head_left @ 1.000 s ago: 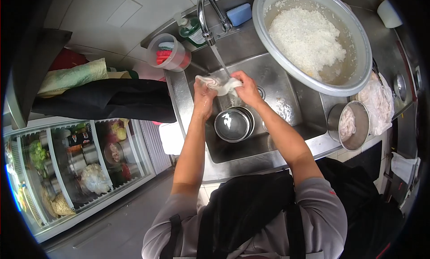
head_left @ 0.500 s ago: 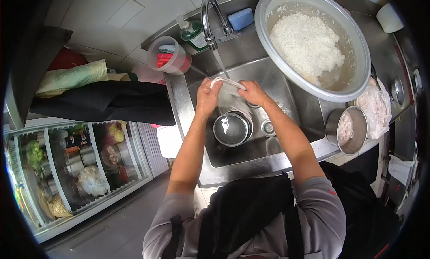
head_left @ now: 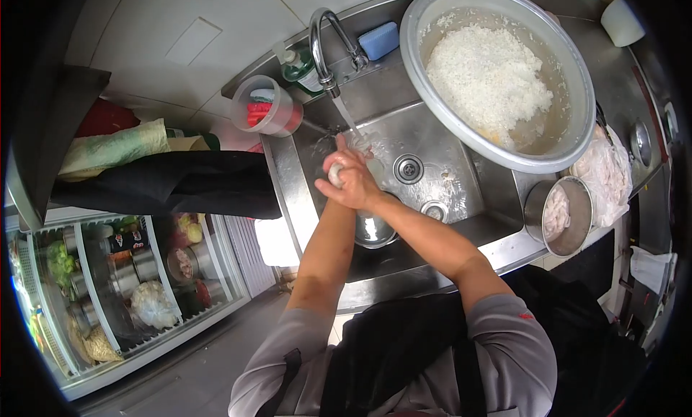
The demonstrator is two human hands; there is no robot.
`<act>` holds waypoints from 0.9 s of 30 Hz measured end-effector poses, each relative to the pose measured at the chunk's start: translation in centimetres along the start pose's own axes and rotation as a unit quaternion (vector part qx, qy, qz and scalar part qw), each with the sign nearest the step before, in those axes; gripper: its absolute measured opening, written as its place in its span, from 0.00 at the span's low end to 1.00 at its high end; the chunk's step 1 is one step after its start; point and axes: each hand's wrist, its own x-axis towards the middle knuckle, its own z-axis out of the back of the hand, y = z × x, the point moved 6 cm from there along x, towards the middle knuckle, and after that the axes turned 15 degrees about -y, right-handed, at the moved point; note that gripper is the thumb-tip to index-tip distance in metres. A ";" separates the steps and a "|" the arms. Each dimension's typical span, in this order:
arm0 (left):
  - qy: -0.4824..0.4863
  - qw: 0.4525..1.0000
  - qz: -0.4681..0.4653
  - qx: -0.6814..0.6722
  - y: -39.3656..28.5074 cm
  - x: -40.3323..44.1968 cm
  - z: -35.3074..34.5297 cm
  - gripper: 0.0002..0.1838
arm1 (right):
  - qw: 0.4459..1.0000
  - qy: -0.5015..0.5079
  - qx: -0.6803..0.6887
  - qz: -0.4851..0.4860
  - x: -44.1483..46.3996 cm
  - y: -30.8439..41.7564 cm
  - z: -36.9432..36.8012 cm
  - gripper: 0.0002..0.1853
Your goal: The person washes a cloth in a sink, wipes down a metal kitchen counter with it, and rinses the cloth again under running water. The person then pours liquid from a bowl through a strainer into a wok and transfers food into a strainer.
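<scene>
Both my hands are together over the left side of the steel sink (head_left: 448,178), just below the running faucet (head_left: 326,74). A wet white cloth (head_left: 336,173) is bunched up between them, with only a small part showing. My right hand (head_left: 357,183) lies across it, fingers wrapped over the bundle. My left hand (head_left: 337,157) closes on the cloth from the other side and is mostly covered by the right. Beneath my wrists a round metal bowl (head_left: 375,233) stands in the sink, partly hidden by my forearms.
A large basin (head_left: 408,64) of rice and water sits over the sink's right corner. Near it are a metal pot (head_left: 537,211) with pale meat and a plastic bag (head_left: 604,175). A soap bottle (head_left: 301,69), blue sponge (head_left: 379,41) and plastic tub (head_left: 244,114) line the back left.
The cloth was stretched between my separated hands; now it is bunched up between them. My right hand has moved left over my left one, uncovering the sink drain.
</scene>
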 end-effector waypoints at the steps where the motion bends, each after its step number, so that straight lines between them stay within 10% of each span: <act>1: -0.010 1.000 -0.012 0.019 0.2 0.2 0.0 0.29 | 0.998 0.047 -0.040 0.018 0.0 0.2 -0.5 0.10; 3: -0.034 0.997 -0.039 0.059 0.4 0.1 -0.1 0.27 | 0.991 -0.024 -0.093 -0.093 1.2 -3.4 0.4 0.16; 5: -0.501 0.807 -0.004 0.312 0.2 -1.5 -4.7 0.19 | 0.976 -0.046 -0.174 -0.124 1.5 -9.8 1.0 0.21; 12: -0.434 0.877 -0.037 0.202 -0.6 -1.1 -2.7 0.22 | 0.990 -0.142 -0.020 -0.003 0.8 -10.1 2.1 0.18; 17: -0.012 0.976 -0.166 0.140 -1.0 -0.9 -2.4 0.22 | 0.998 0.037 -0.037 0.023 0.9 -0.9 -1.7 0.19; 20: -0.156 0.976 -0.090 0.125 -0.7 0.4 -1.1 0.15 | 0.979 -0.013 -0.200 -0.031 0.9 -11.0 -1.4 0.20; 22: -0.446 0.845 -0.067 0.289 -1.4 -1.4 -5.3 0.13 | 0.960 -0.012 -0.254 -0.117 2.2 -13.0 2.0 0.20; 23: -0.394 0.867 -0.054 0.302 -1.7 -1.6 -5.0 0.12 | 0.956 0.020 -0.263 -0.130 2.1 -13.7 2.5 0.18; 27: -0.341 0.627 0.046 0.699 -3.3 -3.1 -4.1 0.32 | 0.918 0.272 -0.264 -0.115 1.7 -16.0 1.3 0.15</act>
